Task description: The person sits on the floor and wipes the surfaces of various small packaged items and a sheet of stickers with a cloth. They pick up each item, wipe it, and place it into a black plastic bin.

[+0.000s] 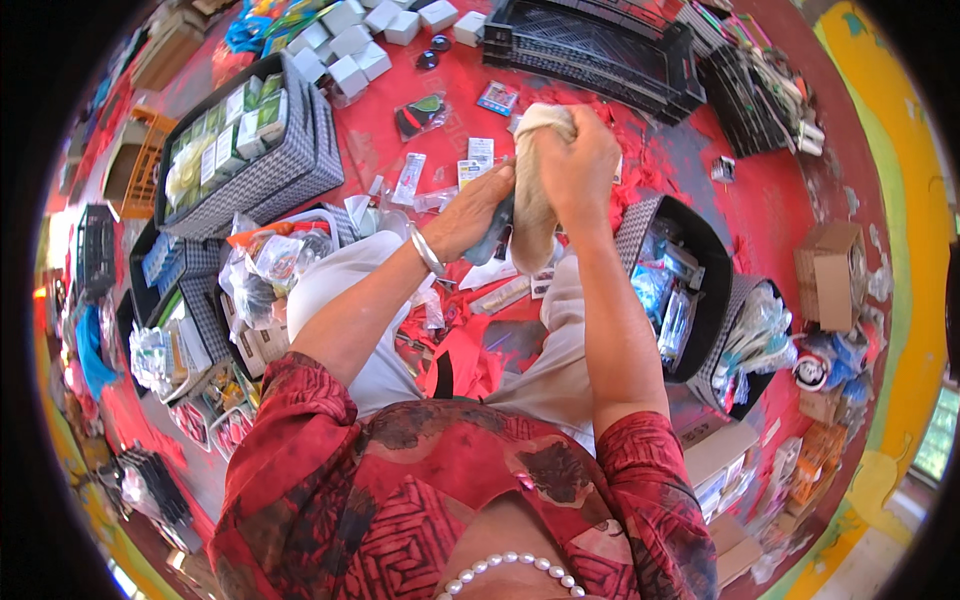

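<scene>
Fingers of the right hand (578, 160) are clenched around the top of a beige cloth (532, 215) held upright over the lap, so its length hangs free — the left hand (475, 212) wraps its lower part, steadying it above the red floor (770, 200).

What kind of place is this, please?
Probably a small-goods stall or sorting area on the floor. A red ground cloth carries checked bins of packets, white boxes and black crates. The right hand grips a beige cloth.
</scene>
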A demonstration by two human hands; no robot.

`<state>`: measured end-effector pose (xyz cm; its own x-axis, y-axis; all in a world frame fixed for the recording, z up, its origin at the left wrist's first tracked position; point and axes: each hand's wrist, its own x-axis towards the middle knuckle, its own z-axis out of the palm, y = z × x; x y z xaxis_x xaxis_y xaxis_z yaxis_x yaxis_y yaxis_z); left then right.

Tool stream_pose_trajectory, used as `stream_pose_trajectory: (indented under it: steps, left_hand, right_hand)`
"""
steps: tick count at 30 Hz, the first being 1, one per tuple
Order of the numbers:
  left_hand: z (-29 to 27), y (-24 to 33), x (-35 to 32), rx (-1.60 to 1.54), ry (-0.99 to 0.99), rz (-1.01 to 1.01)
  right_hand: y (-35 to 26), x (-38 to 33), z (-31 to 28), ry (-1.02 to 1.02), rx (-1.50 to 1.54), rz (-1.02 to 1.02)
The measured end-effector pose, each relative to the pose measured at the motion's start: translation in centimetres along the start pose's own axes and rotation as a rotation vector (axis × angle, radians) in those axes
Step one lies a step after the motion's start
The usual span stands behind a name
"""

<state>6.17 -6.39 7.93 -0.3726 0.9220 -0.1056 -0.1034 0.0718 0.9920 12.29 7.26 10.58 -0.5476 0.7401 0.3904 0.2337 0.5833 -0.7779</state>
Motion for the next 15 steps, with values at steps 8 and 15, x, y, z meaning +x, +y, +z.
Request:
stream_pose_trajectory:
  steps: [8, 15]
  left_hand:
    - [-1.1, 0.6, 0.5, -0.295, -0.264, -0.049]
    - [-0.9, 1.5, 0.1, 0.236, -0.197, -0.035]
  right_hand:
    - [2.7, 2.9, -4.6, 0.056, 0.642, 0.415]
    - [-0.2, 0.8, -3.1, -0.405, 0.308, -0.093]
